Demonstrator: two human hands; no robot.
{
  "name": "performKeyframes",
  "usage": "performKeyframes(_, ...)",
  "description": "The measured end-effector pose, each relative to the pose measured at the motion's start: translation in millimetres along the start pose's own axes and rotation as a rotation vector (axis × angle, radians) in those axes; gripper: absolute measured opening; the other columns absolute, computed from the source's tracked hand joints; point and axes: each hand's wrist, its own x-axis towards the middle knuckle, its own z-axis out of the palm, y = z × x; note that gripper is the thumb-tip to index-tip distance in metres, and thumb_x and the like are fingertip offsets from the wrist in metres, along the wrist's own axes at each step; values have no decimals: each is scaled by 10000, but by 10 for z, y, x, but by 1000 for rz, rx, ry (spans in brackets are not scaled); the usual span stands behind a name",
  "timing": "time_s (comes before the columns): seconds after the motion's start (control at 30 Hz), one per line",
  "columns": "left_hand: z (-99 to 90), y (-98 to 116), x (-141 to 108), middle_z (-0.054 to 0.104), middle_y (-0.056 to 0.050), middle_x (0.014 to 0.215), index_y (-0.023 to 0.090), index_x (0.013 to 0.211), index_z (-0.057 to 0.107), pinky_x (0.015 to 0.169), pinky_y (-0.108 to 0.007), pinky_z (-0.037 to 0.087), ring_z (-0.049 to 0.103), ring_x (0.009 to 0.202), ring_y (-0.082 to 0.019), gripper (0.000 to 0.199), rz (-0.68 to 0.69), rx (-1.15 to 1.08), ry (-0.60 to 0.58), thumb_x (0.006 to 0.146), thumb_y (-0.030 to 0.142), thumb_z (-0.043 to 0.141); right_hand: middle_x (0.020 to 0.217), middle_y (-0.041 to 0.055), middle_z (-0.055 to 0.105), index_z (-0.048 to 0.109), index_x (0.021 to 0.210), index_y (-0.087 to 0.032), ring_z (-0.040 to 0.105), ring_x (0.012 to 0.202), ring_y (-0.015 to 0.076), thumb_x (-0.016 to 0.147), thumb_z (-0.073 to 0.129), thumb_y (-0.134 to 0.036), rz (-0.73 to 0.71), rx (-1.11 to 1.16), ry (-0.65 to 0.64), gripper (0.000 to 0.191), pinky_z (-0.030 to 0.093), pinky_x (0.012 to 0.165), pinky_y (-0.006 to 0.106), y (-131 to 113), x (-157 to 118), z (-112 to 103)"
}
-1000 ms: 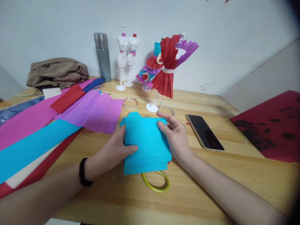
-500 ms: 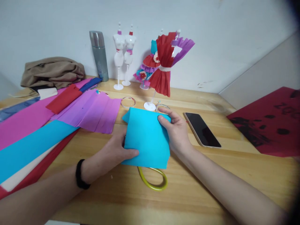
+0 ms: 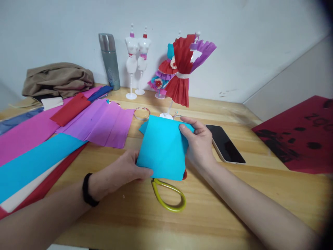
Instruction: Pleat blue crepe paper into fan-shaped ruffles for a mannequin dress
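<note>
Where the blue crepe paper (image 3: 163, 149) is: in front of you, over the middle of the wooden table (image 3: 221, 215), between your left hand (image 3: 123, 170) and your right hand (image 3: 201, 146).
Left hand: you pinch the lower left of the paper, thumb laid across the front, fingers mostly hidden behind it; a black wristband (image 3: 87, 189) circles your wrist.
Right hand: you hold the upper right edge, thumb on the front, index finger along the top.
Paper's shape: your front sheet hangs nearly flat, while a pointed flap sticks out behind its upper left edge.
Yellow-green loop (image 3: 173, 209): it lies just below the paper, on your side, like a scissors handle; the rest is covered.
Phone (image 3: 229, 146): it lies screen up and dark, just beyond your right hand.
Paper strips to your left: a creased purple sheet (image 3: 109, 125), a long blue strip (image 3: 39, 158) and a folded red piece (image 3: 70, 109) overlap.
Dress forms: beyond your paper stands one in a pleated red dress (image 3: 180, 86), with a tiered dress (image 3: 166, 67) partly behind it; left of them are two white mannequins (image 3: 131, 64).
Bottle (image 3: 110, 64): it stands by the wall, near a heaped brown cloth (image 3: 59, 80).
</note>
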Motion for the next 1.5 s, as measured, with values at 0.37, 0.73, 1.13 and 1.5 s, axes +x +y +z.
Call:
performKeyframes(0.37, 29, 1, 38, 682, -59, 597, 118, 671, 672, 512, -223, 429, 594, 534, -132, 205, -74, -92, 45, 682, 318, 720, 1076, 38, 682, 679, 928, -252, 617, 988, 244, 702, 732, -338, 56, 23, 7, 248, 498, 735, 355, 41, 6, 0)
performKeyframes(0.73, 5, -14, 56, 683, -58, 578, 113, 686, 654, 470, -213, 424, 585, 476, -118, 256, -82, -74, 42, 711, 350, 748, 1107, 38, 686, 685, 923, -260, 602, 1071, 255, 729, 721, -331, -21, -16, -23, 210, 501, 827, 382, 88, 70, -38)
performKeyframes(1.13, 61, 52, 21, 670, -35, 687, 119, 801, 660, 530, -178, 440, 588, 602, -100, 258, -22, -327, 45, 667, 285, 806, 1008, 33, 708, 679, 925, -243, 643, 891, 218, 690, 748, -340, 57, 111, 98, 263, 514, 745, 358, 39, 47, -2)
performKeyframes(1.5, 291, -46, 98, 632, -29, 600, 105, 727, 620, 471, -180, 406, 553, 530, -93, 337, -25, -306, 174, 641, 385, 787, 921, 27, 714, 681, 893, -214, 641, 843, 191, 653, 754, -316, 50, 219, 194, 270, 503, 734, 330, 56, 74, 82)
